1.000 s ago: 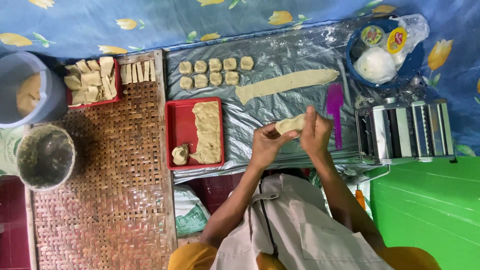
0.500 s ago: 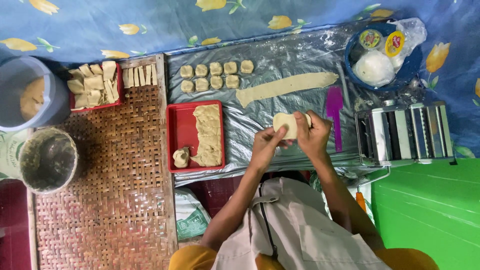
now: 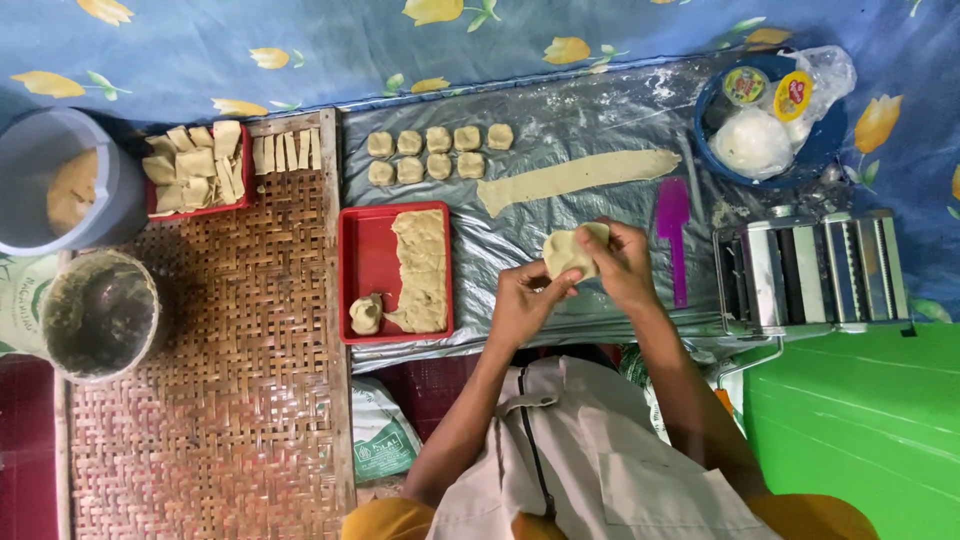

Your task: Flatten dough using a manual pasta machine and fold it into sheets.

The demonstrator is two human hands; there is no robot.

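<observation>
Blue flowered cloth covers the floor, with a clear plastic sheet (image 3: pixel 560 120) spread over it beside a woven bamboo mat (image 3: pixel 230 400). Both hands meet above the sheet's near edge — the left hand (image 3: pixel 520 300) and right hand (image 3: pixel 625 262) have their fingers closed around a flattened piece of dough (image 3: pixel 568 252), held up off the sheet. Beyond it lies a long dough strip (image 3: pixel 575 175) and two rows of small dough squares (image 3: pixel 435 152). A purple spatula (image 3: pixel 673 225) lies just right of the hands, near a metal pasta roller (image 3: pixel 810 270). A red tray (image 3: pixel 372 265) holding more dough sits to the left.
</observation>
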